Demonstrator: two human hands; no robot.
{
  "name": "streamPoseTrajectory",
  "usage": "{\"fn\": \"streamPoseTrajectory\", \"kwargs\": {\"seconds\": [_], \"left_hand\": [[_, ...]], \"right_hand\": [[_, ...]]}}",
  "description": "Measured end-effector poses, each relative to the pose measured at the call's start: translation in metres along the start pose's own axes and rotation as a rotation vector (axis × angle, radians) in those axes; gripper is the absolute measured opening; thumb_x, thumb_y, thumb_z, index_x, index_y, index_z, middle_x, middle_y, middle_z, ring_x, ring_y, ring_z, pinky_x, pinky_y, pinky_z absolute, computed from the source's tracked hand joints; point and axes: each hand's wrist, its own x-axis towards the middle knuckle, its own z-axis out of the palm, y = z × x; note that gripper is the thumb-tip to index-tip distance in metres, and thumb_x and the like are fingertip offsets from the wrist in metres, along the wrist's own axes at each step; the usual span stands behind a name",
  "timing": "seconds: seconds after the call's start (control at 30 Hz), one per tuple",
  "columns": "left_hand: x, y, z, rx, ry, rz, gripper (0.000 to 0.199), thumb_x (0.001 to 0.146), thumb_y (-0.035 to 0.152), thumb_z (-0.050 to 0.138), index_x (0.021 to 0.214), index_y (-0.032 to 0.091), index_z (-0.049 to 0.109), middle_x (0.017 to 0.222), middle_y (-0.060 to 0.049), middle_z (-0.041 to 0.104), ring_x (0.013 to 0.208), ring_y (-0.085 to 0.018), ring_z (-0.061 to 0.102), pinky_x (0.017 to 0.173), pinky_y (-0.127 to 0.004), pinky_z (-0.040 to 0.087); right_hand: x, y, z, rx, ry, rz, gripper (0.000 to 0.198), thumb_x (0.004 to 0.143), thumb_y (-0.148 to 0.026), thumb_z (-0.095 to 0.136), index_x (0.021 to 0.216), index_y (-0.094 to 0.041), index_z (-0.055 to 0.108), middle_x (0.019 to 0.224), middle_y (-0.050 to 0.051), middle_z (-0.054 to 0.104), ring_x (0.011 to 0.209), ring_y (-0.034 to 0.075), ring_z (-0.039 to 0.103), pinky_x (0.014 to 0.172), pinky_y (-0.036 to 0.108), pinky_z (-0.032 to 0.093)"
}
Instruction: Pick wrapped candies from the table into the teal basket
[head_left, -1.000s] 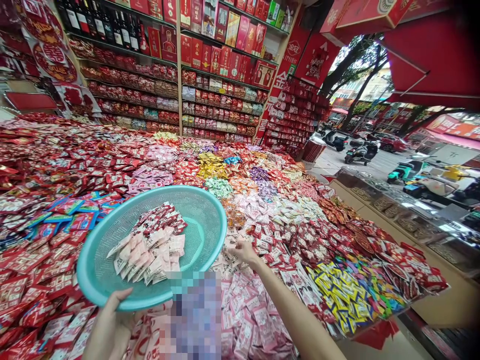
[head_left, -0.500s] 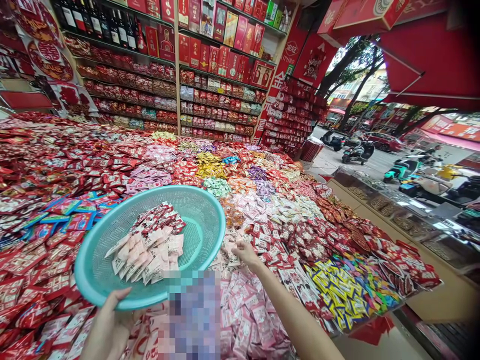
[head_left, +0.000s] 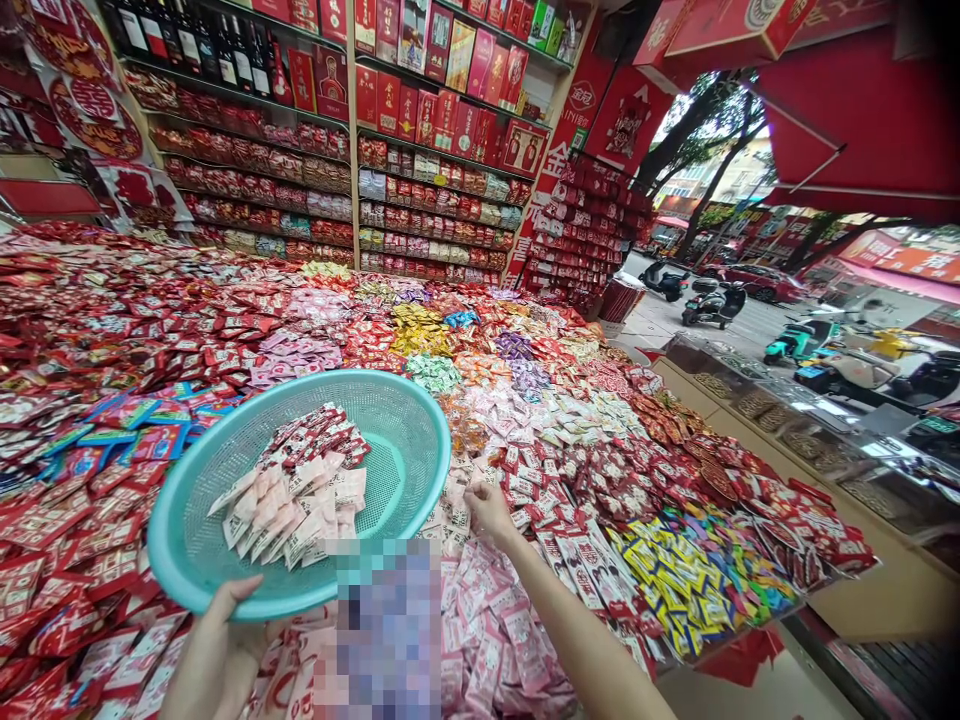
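My left hand (head_left: 229,640) grips the near rim of a round turquoise plastic basket (head_left: 427,440), thumb over the edge and fingers underneath. The basket tilts toward me above the candy piles. Inside lie a heap of pale pink candy packets (head_left: 292,510) and, behind it, a cluster of dark red and white packets (head_left: 319,437). Right of the basket, my right hand (head_left: 489,512) reaches down to loose pale packets (head_left: 451,505), its fingers curled and pinched together at them. Whatever sits between those fingertips is too small to make out.
Mixed wrapped candies cover the wide display, with yellow packets (head_left: 675,580) at right and pink packets (head_left: 495,620) in front. Shelves of bottles and red boxes (head_left: 442,120) stand behind. Clear-lidded bins (head_left: 780,415) line the right edge; parked scooters (head_left: 712,303) are outside. A blurred patch hides the lower middle.
My right hand has shifted very slightly, its fingers drawn a bit closer together at the pale packets. The basket and my left hand stay almost exactly in place.
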Motion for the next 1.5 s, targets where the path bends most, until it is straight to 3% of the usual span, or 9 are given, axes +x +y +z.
{"fn": "streamPoseTrajectory", "kwargs": {"seconds": [0.3, 0.5, 0.6, 0.7, 0.87, 1.0, 1.27, 1.4, 1.5], "left_hand": [[0.0, -0.002, 0.001, 0.006, 0.012, 0.012, 0.035, 0.074, 0.014, 0.064, 0.108, 0.02, 0.065, 0.091, -0.003, 0.068, 0.069, -0.018, 0.064, 0.052, -0.027, 0.057], [-0.005, 0.003, 0.003, -0.037, 0.046, -0.036, 0.026, 0.077, 0.01, 0.06, 0.101, 0.017, 0.066, 0.086, -0.002, 0.067, 0.071, -0.015, 0.062, 0.054, -0.022, 0.056], [-0.005, 0.002, 0.003, -0.039, 0.038, -0.033, 0.024, 0.077, 0.01, 0.059, 0.1, 0.017, 0.065, 0.086, -0.003, 0.066, 0.07, -0.014, 0.061, 0.053, -0.022, 0.055], [-0.003, 0.001, 0.003, -0.038, 0.028, -0.034, 0.022, 0.078, 0.011, 0.06, 0.098, 0.016, 0.065, 0.088, -0.004, 0.066, 0.071, -0.015, 0.062, 0.055, -0.024, 0.056], [-0.004, 0.001, 0.004, -0.044, 0.041, -0.037, 0.023, 0.077, 0.01, 0.06, 0.098, 0.017, 0.064, 0.091, -0.003, 0.066, 0.073, -0.015, 0.062, 0.058, -0.024, 0.057], [-0.004, 0.002, 0.003, -0.07, 0.059, -0.055, 0.022, 0.076, 0.01, 0.06, 0.095, 0.018, 0.065, 0.085, -0.001, 0.065, 0.065, -0.012, 0.059, 0.058, -0.025, 0.056], [0.0, -0.003, -0.001, -0.076, 0.023, -0.028, 0.015, 0.075, 0.009, 0.061, 0.088, 0.017, 0.063, 0.079, 0.0, 0.064, 0.061, -0.012, 0.058, 0.06, -0.027, 0.057], [-0.002, 0.0, 0.0, -0.076, 0.026, -0.045, 0.009, 0.075, 0.008, 0.06, 0.079, 0.017, 0.059, 0.075, 0.0, 0.063, 0.06, -0.013, 0.059, 0.06, -0.026, 0.057], [-0.003, 0.003, 0.002, -0.079, 0.03, -0.071, 0.009, 0.075, 0.01, 0.061, 0.075, 0.017, 0.057, 0.072, 0.0, 0.062, 0.061, -0.014, 0.059, 0.058, -0.026, 0.057]], "right_hand": [[-0.024, -0.034, -0.029, 0.136, -0.041, 0.052, 0.032, 0.062, -0.043, 0.074, 0.074, -0.017, 0.062, 0.071, 0.001, 0.059, 0.062, 0.013, 0.054, 0.058, 0.028, 0.049], [-0.038, -0.103, -0.037, 0.405, -0.005, 0.018, 0.043, 0.061, -0.032, 0.082, 0.095, -0.019, 0.06, 0.07, -0.003, 0.059, 0.061, 0.011, 0.058, 0.063, 0.028, 0.055], [-0.047, -0.14, -0.017, 0.455, -0.176, -0.011, 0.047, 0.066, -0.026, 0.079, 0.106, -0.02, 0.056, 0.078, -0.001, 0.064, 0.07, 0.012, 0.064, 0.069, 0.028, 0.057], [-0.054, -0.16, 0.024, 0.367, -0.396, -0.008, 0.042, 0.068, -0.018, 0.074, 0.106, -0.019, 0.057, 0.077, -0.003, 0.061, 0.068, 0.012, 0.065, 0.066, 0.028, 0.057], [-0.065, -0.158, 0.106, -0.071, -0.574, -0.085, 0.048, 0.07, -0.002, 0.056, 0.115, -0.018, 0.053, 0.067, -0.008, 0.054, 0.053, 0.011, 0.061, 0.055, 0.024, 0.049], [-0.078, -0.153, 0.151, -0.456, -0.639, -0.155, 0.057, 0.064, -0.003, 0.058, 0.118, -0.021, 0.053, 0.07, -0.006, 0.059, 0.065, 0.015, 0.064, 0.059, 0.024, 0.047], [-0.099, -0.16, 0.183, -0.852, -0.574, -0.187, 0.052, 0.071, -0.01, 0.06, 0.121, -0.019, 0.048, 0.113, 0.013, 0.066, 0.102, 0.027, 0.065, 0.076, 0.034, 0.048], [-0.103, -0.161, 0.186, -0.993, -0.585, -0.27, 0.057, 0.074, -0.011, 0.062, 0.127, -0.016, 0.042, 0.116, 0.018, 0.065, 0.107, 0.031, 0.064, 0.083, 0.042, 0.048], [-0.105, -0.171, 0.174, -0.981, -0.554, -0.379, 0.049, 0.081, -0.023, 0.062, 0.126, -0.016, 0.043, 0.116, 0.018, 0.065, 0.103, 0.032, 0.065, 0.081, 0.044, 0.049]]}}
